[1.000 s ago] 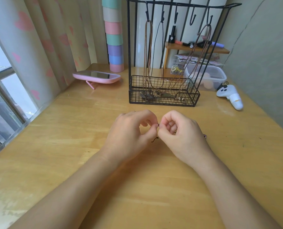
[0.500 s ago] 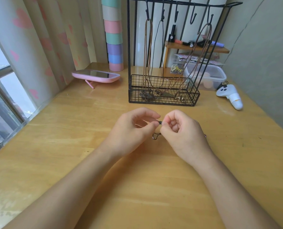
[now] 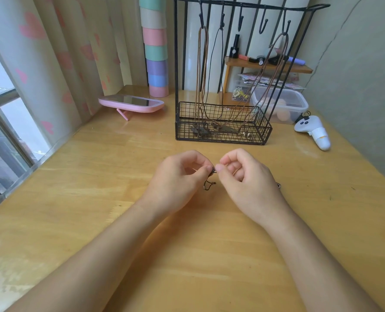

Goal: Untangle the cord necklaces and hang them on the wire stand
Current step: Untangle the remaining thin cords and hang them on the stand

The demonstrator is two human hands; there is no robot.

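A black wire stand (image 3: 220, 131) with a row of hooks and a basket base stands at the back of the wooden table. Three cord necklaces hang on it: a brown one (image 3: 202, 70) on the left hook, a thin black one (image 3: 217, 64) beside it, a brown one (image 3: 274, 64) on the right hook. Their pendants lie in the basket. In front of the stand, my left hand (image 3: 178, 179) and my right hand (image 3: 247, 176) pinch a dark cord necklace (image 3: 209, 184) between fingertips that almost touch. A short loop dangles below; the rest is hidden under my right hand.
A pink mirror (image 3: 130, 103) lies at the back left beside a stack of pastel cups (image 3: 155, 48). A clear plastic box (image 3: 281, 104) and a white controller (image 3: 313, 131) sit right of the stand. A small wooden shelf (image 3: 268, 66) stands behind. A window edge runs along the left.
My fingertips have shifted slightly on the cord and drawn a little apart. More of the cord's small loop hangs in view below them. The stand has not moved.
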